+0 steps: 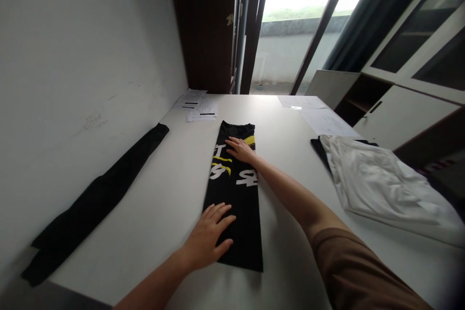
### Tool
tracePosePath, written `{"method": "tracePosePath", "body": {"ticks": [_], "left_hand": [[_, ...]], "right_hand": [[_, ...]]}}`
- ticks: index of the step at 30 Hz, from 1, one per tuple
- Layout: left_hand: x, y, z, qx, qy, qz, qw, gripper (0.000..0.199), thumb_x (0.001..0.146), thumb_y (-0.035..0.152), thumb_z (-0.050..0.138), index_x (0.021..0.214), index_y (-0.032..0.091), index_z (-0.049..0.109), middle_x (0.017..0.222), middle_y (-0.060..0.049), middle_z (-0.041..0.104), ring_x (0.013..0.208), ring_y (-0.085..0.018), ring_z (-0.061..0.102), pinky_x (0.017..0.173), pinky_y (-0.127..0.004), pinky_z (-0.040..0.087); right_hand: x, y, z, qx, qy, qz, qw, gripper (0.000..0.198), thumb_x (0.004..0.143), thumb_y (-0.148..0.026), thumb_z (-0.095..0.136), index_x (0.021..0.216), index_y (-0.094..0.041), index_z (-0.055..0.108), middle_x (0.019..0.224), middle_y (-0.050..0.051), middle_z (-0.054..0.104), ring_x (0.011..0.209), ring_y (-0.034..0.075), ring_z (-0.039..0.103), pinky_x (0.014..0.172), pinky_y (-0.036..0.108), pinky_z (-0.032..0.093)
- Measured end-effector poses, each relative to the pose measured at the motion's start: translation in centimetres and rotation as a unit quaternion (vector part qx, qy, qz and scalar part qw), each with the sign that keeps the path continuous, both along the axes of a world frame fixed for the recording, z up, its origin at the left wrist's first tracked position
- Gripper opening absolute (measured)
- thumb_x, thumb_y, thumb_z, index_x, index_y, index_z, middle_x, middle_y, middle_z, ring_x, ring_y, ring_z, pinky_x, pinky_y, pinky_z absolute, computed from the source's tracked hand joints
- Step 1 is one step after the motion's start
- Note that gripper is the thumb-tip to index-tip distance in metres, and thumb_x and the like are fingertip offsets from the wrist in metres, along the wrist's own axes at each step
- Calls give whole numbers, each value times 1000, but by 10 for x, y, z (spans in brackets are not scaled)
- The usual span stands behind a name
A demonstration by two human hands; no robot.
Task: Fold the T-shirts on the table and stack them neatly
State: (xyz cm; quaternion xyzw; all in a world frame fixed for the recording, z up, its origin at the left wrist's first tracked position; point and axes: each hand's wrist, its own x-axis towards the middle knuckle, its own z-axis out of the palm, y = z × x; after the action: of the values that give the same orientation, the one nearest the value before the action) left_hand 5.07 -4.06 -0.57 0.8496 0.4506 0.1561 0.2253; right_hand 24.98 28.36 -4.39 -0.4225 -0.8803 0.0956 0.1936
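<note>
A black T-shirt [241, 213] with white and yellow print lies folded into a long narrow strip on the white table [290, 164], its collar at the far end. My left hand [209, 235] rests on the lower left part of the shirt, fingers spread. Farther up, my right hand [240, 149] lies flat on the printed part near the collar, its fingers stretched out. Neither hand grips the cloth.
Along the wall on the left lies a long folded black garment [105, 198]. White clothes [385, 184] are piled at the right over something black. Papers [201, 109] lie at the far left corner, and more sheets [323, 118] at the far right.
</note>
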Motion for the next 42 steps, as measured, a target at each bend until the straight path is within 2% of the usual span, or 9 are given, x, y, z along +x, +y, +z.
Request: {"method": "tracePosePath", "body": {"ticks": [6, 10, 14, 19, 24, 29, 35, 39, 42], "left_hand": [[2, -6, 3, 40, 82, -75, 993, 65, 96, 28, 60, 157, 31, 38, 168, -5, 29, 155, -30, 23, 125, -60, 18], [3, -14, 3, 43, 93, -92, 990, 62, 98, 30, 57, 157, 34, 38, 168, -4, 30, 156, -31, 22, 125, -62, 18], [2, -16, 2, 35, 73, -101, 992, 57, 98, 27, 58, 153, 34, 45, 166, -2, 34, 155, -30, 25, 125, -62, 18], [-22, 3, 0, 37, -10, -67, 997, 43, 98, 17, 49, 139, 28, 60, 153, -4, 53, 145, -23, 43, 124, -49, 32], [-54, 36, -9, 92, 13, -13, 996, 48, 101, 18, 44, 147, 25, 53, 159, -6, 45, 149, -24, 38, 125, -51, 29], [-56, 51, -18, 95, 107, -51, 988, 57, 105, 33, 46, 160, 30, 33, 168, -7, 28, 155, -28, 24, 125, -58, 18], [-58, 33, -16, 97, 140, -109, 979, 62, 105, 33, 47, 163, 35, 24, 171, -4, 19, 157, -28, 16, 126, -57, 11], [-68, 17, -9, 80, 130, -154, 976, 66, 101, 29, 54, 160, 40, 29, 170, 0, 20, 158, -29, 15, 126, -59, 10], [-74, 13, -3, 52, 123, -165, 977, 70, 94, 15, 52, 157, 42, 36, 169, 4, 24, 157, -28, 17, 126, -58, 11]], "right_hand": [[23, -98, 0, -14, -16, 155, 988, 49, 102, -25, 48, 150, -38, 51, 160, 0, 43, 153, 26, 28, 125, 56, 17], [45, -159, 3, -27, -25, 188, 982, 53, 102, -26, 50, 153, -37, 47, 164, 2, 35, 154, 27, 26, 125, 56, 15], [72, -211, 8, -37, -8, 212, 977, 53, 101, -28, 53, 153, -34, 48, 163, 4, 38, 154, 26, 26, 126, 54, 14], [110, -255, 16, -60, 13, 209, 976, 54, 96, -23, 55, 150, -33, 52, 160, 4, 42, 152, 24, 31, 127, 51, 17], [126, -280, 23, -80, 23, 187, 979, 65, 80, -21, 68, 144, -27, 56, 163, 9, 37, 152, 27, 32, 126, 54, 20], [106, -288, 25, -46, -1, 204, 978, 80, 81, -34, 72, 156, -29, 43, 165, 11, 32, 154, 31, 26, 126, 56, 11], [85, -287, 26, -37, -1, 271, 962, 79, 80, -41, 74, 154, -32, 47, 160, 9, 43, 148, 33, 38, 124, 55, 19], [73, -292, 17, -16, -3, 213, 977, 74, 83, -30, 67, 155, -29, 47, 159, 12, 43, 145, 32, 42, 122, 57, 25], [65, -291, 12, -10, 7, 182, 983, 72, 80, -20, 64, 150, -29, 53, 157, 11, 47, 143, 32, 45, 120, 57, 29]]}}
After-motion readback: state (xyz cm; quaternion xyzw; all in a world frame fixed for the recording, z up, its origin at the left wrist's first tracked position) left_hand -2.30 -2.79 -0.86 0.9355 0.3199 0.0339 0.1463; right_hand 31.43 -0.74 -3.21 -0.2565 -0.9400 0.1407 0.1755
